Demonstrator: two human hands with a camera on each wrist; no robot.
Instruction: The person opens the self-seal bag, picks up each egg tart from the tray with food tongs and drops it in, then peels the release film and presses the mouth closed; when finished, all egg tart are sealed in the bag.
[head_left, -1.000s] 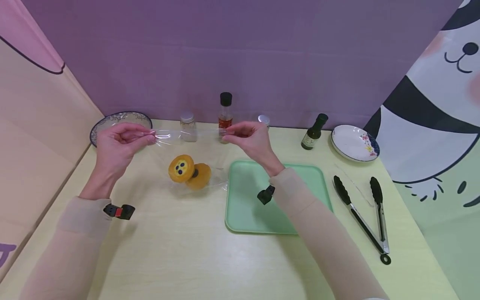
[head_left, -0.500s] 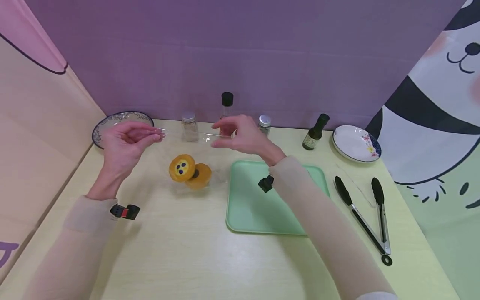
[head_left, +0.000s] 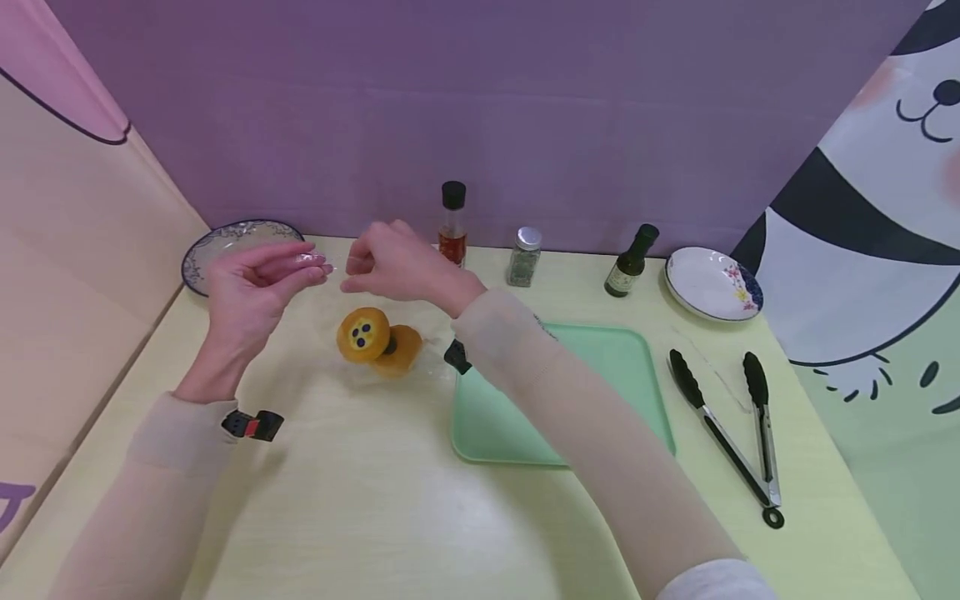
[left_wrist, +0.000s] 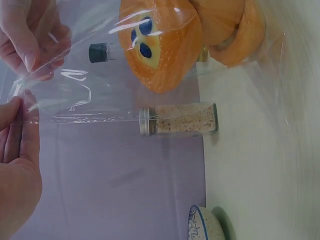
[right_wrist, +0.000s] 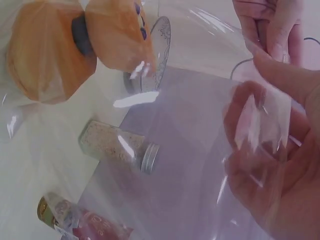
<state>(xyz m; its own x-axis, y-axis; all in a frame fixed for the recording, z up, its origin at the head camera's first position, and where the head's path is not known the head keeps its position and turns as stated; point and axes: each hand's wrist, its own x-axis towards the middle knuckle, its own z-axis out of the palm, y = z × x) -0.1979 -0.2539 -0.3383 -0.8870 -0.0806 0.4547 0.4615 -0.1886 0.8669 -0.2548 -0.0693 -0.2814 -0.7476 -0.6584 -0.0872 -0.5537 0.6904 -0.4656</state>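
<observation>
A clear plastic bag (left_wrist: pixel 75 100) hangs over the left part of the table, with two round golden-brown buns inside. The front bun (head_left: pixel 363 336) has dark blue berries on a yellow centre. The second bun (head_left: pixel 397 352) lies partly behind it, with a dark band on it. My left hand (head_left: pixel 251 292) pinches the bag's upper left corner between thumb and fingers. Close to it, my right hand (head_left: pixel 408 265) has its fingers curled about the bag's upper edge. In the right wrist view, the right fingers (right_wrist: pixel 245 110) show through the film.
A green tray (head_left: pixel 495 433) lies right of the buns, partly under my right forearm. Tongs (head_left: pixel 727 437) lie spread farther right. Along the back stand a red-filled bottle (head_left: pixel 453 225), a spice jar (head_left: pixel 523 258), a dark bottle (head_left: pixel 630 262), a flowered plate (head_left: pixel 697 283) and a blue-rimmed dish (head_left: pixel 202 258).
My right hand has loosened from the bag's upper right corner and moved left along its edge towards my left hand. The left hand stays nearly in place. The buns have barely moved.
</observation>
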